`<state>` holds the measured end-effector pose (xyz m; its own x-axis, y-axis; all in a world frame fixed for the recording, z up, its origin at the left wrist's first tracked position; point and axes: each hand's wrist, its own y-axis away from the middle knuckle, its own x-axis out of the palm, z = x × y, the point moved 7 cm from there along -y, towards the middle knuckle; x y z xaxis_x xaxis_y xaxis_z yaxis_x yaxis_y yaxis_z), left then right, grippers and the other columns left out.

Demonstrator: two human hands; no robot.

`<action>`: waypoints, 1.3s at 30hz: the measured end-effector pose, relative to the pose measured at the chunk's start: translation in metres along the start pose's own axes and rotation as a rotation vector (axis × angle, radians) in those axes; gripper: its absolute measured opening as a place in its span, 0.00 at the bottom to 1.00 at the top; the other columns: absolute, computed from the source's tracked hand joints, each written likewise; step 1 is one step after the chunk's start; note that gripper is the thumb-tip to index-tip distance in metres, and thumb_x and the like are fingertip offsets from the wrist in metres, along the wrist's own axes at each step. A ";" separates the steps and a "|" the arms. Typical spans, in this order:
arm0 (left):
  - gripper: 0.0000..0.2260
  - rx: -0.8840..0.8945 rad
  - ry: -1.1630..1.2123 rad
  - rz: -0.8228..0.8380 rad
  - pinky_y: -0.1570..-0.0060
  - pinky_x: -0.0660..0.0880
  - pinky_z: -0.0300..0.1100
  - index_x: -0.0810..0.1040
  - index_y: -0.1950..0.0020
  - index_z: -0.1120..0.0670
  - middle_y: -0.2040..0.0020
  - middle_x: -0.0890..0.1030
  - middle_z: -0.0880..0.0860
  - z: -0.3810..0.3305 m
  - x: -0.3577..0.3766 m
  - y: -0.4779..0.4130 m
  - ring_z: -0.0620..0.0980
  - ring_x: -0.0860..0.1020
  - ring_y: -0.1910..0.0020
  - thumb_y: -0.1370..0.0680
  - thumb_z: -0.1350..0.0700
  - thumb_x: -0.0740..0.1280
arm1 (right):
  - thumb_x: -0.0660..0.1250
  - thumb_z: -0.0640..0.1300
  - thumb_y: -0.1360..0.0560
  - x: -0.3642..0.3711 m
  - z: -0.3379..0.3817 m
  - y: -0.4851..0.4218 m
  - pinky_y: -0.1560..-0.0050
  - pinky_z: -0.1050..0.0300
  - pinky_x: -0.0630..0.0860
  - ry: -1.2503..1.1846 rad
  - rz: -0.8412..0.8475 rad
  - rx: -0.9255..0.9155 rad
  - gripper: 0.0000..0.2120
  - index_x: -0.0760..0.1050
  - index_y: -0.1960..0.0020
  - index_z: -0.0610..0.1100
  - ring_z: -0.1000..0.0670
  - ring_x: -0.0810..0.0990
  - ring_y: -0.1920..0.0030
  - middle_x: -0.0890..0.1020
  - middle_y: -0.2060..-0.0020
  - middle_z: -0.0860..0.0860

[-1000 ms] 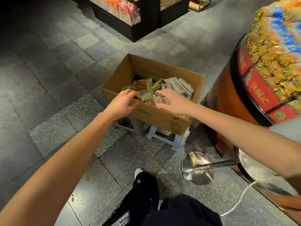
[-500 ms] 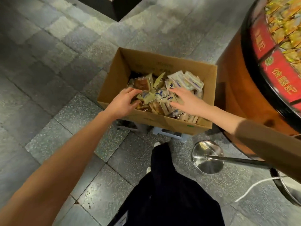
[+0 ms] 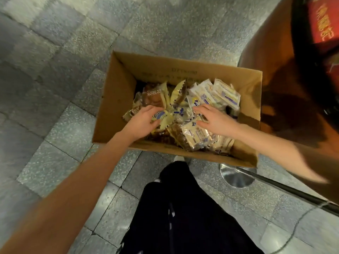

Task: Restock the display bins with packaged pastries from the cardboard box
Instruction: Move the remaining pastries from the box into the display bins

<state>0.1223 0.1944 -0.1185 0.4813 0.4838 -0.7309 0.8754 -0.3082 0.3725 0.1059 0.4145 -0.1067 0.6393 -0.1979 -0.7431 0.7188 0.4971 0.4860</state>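
An open cardboard box [image 3: 117,99] stands in front of me, holding several packaged pastries [image 3: 218,94], white wrappers on the right and brown and yellow ones on the left. My left hand [image 3: 142,121] is inside the box on the left of the pile. Its fingers and thumb curl round a yellow and blue pastry packet [image 3: 162,116]. My right hand [image 3: 213,121] lies on the middle of the pile with fingers spread over white packets and the thumb against one. The round display bin [image 3: 322,26], with a red band, rises at the top right.
The bin's orange-brown barrel side [image 3: 266,52] stands close to the box's right wall. A chrome stanchion base [image 3: 236,177] with a dark pole [image 3: 297,193] sits on the tiled floor at the right. My dark trouser legs [image 3: 183,217] are below the box.
My view has closed in over the box. Both hands have gone from the near rim deeper into the pile, and my left hand has curled round a packet.
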 end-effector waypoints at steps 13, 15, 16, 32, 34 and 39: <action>0.20 0.114 -0.025 0.202 0.30 0.68 0.54 0.69 0.27 0.52 0.30 0.73 0.55 0.042 0.036 -0.122 0.53 0.71 0.31 0.20 0.55 0.64 | 0.61 0.46 0.19 0.005 -0.049 -0.098 0.31 0.54 0.61 -0.105 -0.130 0.147 0.25 0.61 0.23 0.46 0.45 0.65 0.28 0.66 0.27 0.45; 0.20 0.112 -0.004 0.205 0.30 0.68 0.52 0.69 0.27 0.52 0.30 0.72 0.54 0.051 0.048 -0.133 0.52 0.71 0.31 0.20 0.55 0.65 | 0.60 0.48 0.18 0.015 -0.056 -0.112 0.29 0.54 0.59 -0.096 -0.159 0.150 0.25 0.60 0.23 0.48 0.46 0.64 0.27 0.64 0.26 0.47; 0.20 0.109 0.013 0.195 0.30 0.68 0.48 0.70 0.27 0.53 0.30 0.72 0.54 0.057 0.053 -0.137 0.50 0.71 0.32 0.20 0.56 0.65 | 0.59 0.48 0.18 0.020 -0.058 -0.118 0.29 0.53 0.60 -0.067 -0.168 0.136 0.25 0.59 0.23 0.48 0.47 0.64 0.28 0.64 0.25 0.48; 0.28 0.142 -0.045 0.185 0.29 0.61 0.52 0.61 0.22 0.46 0.22 0.62 0.48 0.073 0.134 -0.182 0.55 0.60 0.27 0.21 0.51 0.66 | 0.77 0.47 0.34 0.065 -0.102 -0.137 0.37 0.39 0.69 0.117 -0.261 -0.004 0.27 0.78 0.37 0.42 0.35 0.73 0.37 0.76 0.39 0.37; 0.30 0.110 -0.048 0.173 0.30 0.63 0.53 0.60 0.22 0.46 0.24 0.65 0.49 0.074 0.136 -0.185 0.55 0.62 0.28 0.22 0.49 0.67 | 0.76 0.43 0.34 0.063 -0.108 -0.132 0.38 0.39 0.69 0.106 -0.261 0.007 0.26 0.78 0.37 0.42 0.35 0.73 0.38 0.76 0.42 0.38; 0.29 -0.004 0.091 0.180 0.36 0.69 0.50 0.68 0.27 0.51 0.33 0.72 0.54 0.070 0.148 -0.193 0.54 0.70 0.35 0.26 0.49 0.73 | 0.72 0.40 0.31 0.069 -0.122 -0.118 0.36 0.40 0.67 0.070 -0.219 0.033 0.24 0.77 0.34 0.45 0.37 0.69 0.34 0.73 0.36 0.41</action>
<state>0.0210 0.2681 -0.3386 0.6321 0.4935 -0.5974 0.7748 -0.3934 0.4949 0.0317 0.4452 -0.2719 0.4474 -0.2386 -0.8619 0.8475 0.4208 0.3235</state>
